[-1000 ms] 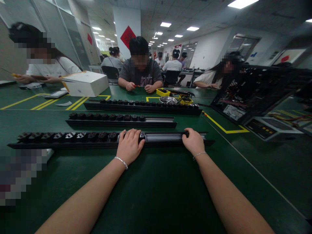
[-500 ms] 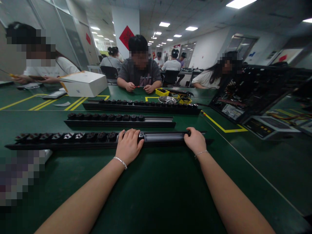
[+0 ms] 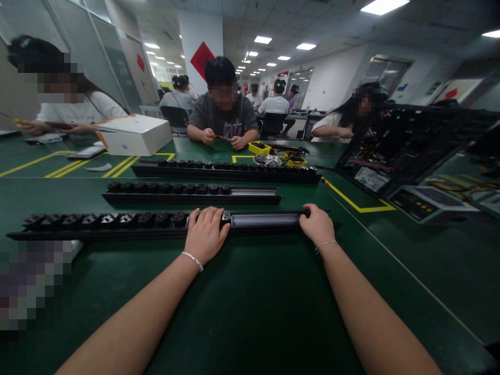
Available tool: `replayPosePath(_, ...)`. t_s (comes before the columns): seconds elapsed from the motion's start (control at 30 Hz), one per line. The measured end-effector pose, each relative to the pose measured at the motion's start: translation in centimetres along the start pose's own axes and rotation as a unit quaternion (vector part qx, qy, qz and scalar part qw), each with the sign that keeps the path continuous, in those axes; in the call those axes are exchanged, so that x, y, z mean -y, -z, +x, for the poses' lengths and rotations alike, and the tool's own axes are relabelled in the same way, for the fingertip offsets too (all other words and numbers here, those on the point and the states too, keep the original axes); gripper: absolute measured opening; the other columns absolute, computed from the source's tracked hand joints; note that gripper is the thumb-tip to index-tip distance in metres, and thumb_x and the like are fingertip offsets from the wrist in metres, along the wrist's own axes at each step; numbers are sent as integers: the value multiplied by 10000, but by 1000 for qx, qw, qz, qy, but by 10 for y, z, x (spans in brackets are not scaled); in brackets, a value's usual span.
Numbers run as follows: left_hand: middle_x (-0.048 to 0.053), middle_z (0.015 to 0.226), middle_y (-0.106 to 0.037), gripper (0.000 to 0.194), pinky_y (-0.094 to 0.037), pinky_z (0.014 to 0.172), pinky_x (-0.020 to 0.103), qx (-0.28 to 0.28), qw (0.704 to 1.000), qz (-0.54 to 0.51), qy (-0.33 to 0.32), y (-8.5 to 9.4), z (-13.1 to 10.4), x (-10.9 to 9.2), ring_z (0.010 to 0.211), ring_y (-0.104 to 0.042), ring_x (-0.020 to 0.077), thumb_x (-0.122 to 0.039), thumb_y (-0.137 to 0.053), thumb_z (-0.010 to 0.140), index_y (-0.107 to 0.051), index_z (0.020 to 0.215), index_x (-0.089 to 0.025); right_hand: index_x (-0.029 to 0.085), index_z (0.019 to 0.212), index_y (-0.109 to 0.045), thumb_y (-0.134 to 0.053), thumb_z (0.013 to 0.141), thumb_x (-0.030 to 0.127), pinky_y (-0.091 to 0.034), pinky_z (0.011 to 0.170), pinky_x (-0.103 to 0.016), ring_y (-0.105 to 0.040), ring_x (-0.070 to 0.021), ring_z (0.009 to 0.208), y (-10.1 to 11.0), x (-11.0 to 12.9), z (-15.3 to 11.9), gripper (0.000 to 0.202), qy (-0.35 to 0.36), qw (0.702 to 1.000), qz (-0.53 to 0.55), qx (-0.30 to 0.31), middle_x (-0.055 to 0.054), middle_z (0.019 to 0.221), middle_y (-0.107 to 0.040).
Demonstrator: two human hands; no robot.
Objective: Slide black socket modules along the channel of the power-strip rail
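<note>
A long black rail (image 3: pixel 269 220) lies crosswise on the table before me. Several black socket-like modules (image 3: pixel 125 219) with metal contacts fill its left part, and a bare silvery channel shows to the right. My left hand (image 3: pixel 206 233) is closed over the rail at the last modules, its fingers curled across the far side. Near the rail's right end, my right hand (image 3: pixel 318 224) pinches a small black piece (image 3: pixel 307 213), mostly hidden by the fingers, against the channel.
Two similar rails, a shorter one (image 3: pixel 191 198) and a longer one (image 3: pixel 226 173), lie beyond. A white box (image 3: pixel 135 136) stands back left; a metal dish (image 3: pixel 267 160) and yellow trays are farther off. An open computer case (image 3: pixel 406 146) stands right. Co-workers sit around the table.
My right hand has shifted slightly right along the rail with the small black piece. My left hand stays in place. The co-worker at right has raised a hand.
</note>
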State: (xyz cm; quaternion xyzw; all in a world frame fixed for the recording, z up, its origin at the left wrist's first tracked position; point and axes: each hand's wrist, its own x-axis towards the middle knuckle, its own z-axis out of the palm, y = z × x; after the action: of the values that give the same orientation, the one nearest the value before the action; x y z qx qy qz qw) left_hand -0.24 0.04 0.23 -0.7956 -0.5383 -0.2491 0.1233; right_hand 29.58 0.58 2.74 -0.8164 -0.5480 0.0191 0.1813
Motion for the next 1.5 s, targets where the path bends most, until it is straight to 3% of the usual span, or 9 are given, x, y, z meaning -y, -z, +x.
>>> replayPosePath(0.8,137,1196,-602,439,-240,1051,484,-1,1000,-3,0,0,0,0,1161,-499,277,-403,-364,894,-534,1225,-170,168,1232,-526,-447,811,280,-402,934,-409,-551,-264,1081,6,-24,11,442,-29,999,-28,-16,-125,1140,-613)
replayPosePath(1.17,134,1193,-602,434,-239,1051,481,-3,1000,7,-4,-1,0,0,1157,-501,274,-404,-364,896,-532,1219,-168,162,1261,-535,-447,807,294,-402,956,-426,-513,-286,1145,4,-41,18,481,-43,999,-13,-30,-125,1257,-562)
replayPosePath(1.5,126,1191,-604,430,-237,1058,475,-3,1000,10,-2,-1,0,0,1163,-499,269,-406,-358,898,-528,1223,-181,117,1352,-418,-451,807,321,-421,929,-387,-534,-286,1126,4,-53,23,583,-79,996,20,-32,-154,1276,-539)
